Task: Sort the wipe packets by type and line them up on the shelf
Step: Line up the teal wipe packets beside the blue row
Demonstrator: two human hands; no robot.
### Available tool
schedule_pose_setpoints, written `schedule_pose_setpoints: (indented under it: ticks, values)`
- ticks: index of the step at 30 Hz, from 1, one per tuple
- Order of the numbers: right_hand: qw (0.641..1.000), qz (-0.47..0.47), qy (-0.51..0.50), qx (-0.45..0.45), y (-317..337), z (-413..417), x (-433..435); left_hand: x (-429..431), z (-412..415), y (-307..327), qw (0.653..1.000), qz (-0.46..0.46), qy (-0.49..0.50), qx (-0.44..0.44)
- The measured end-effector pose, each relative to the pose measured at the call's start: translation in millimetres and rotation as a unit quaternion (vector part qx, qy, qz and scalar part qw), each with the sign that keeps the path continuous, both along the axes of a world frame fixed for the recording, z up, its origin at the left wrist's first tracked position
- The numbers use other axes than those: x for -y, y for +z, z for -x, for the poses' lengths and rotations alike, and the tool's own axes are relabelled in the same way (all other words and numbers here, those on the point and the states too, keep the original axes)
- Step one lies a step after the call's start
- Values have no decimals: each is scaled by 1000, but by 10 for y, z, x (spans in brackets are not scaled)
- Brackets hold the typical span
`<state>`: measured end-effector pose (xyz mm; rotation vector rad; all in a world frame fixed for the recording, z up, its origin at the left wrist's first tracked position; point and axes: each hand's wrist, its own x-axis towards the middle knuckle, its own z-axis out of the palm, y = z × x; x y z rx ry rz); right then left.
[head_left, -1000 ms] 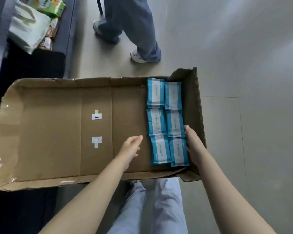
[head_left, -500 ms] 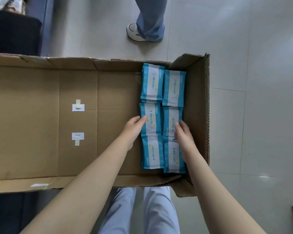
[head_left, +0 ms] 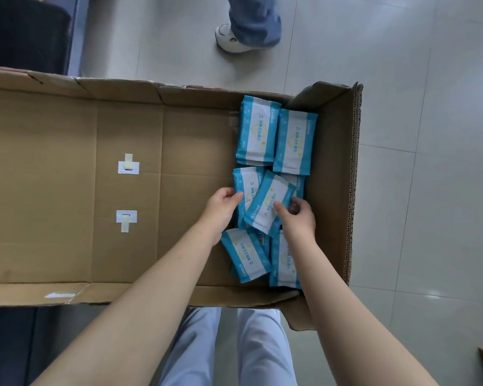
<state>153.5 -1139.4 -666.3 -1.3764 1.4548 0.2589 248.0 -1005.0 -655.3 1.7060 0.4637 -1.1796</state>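
Observation:
Several blue-and-white wipe packets lie at the right end of a long open cardboard box (head_left: 67, 246). Two packets (head_left: 255, 132) (head_left: 294, 142) sit side by side at the far end. In the middle, a tilted packet (head_left: 265, 203) is lifted at an angle; my right hand (head_left: 297, 215) pinches its right edge. My left hand (head_left: 223, 206) grips the left edge of the packet beside it (head_left: 247, 181). Two more packets (head_left: 247, 257) (head_left: 283, 263) lie askew nearest me, partly under my right forearm.
The box's bare floor to the left carries two white taped tabs (head_left: 128, 166) (head_left: 126, 220). Another person's shoe and trouser leg (head_left: 232, 37) stand on the grey tiled floor beyond the box. A dark piece of furniture (head_left: 25, 32) is at top left.
The neat two-column rows are disturbed: a middle packet has been lifted and turned askew, and the near packets have shifted. Both hands have closed onto packets. The view has drawn closer.

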Motion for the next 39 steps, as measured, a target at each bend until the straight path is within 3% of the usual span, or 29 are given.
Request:
schedule_pose_setpoints:
  ticks: [7,11,15,19,29,39]
  values:
    - [993,-75,-90,14,80,63,-60,-156,34,88,999,21,22,-9]
    - [980,-134,-127,75,278,53,-88,-263,56,287,998,48,38,-6]
    - [923,-222,-226,219,840,2,-95,-409,89,812,995,78,57,40]
    - [877,-275,-234,317,1771,8,-61,-645,163,1790,985,104,109,89]
    - [886,-297,31,354,3911,-49,-341,-1297,868,4011,914,131,317,218]
    - [833,-310,283,359,4990,-138,-1781,-2422,2061,4983,769,122,551,300]
